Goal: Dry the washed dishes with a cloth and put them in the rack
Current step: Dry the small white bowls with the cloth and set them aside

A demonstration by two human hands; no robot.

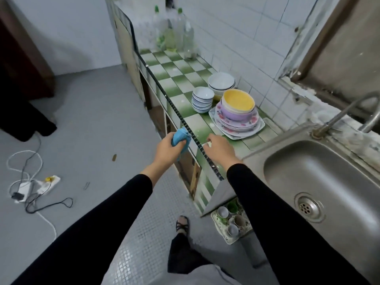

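Observation:
My left hand [167, 150] grips a bunched blue cloth [181, 137] just off the counter's front edge. My right hand [220, 149] hovers over the green checked counter [176, 79], fingers loosely curled, holding nothing that I can see. Behind it stands a pile of flowered plates [238, 125] topped by a purple bowl and a yellow bowl [238, 100]. A stack of small white bowls [202, 99] and larger white bowls [221, 82] sit further back. No rack is recognisable on the counter.
A steel sink [320, 182] with a tap [337, 118] lies to the right. Clear bottles [178, 33] stand at the counter's far end. A tray of cups [231, 223] rests on the floor under the counter. Cables and a power strip [39, 186] lie at the left.

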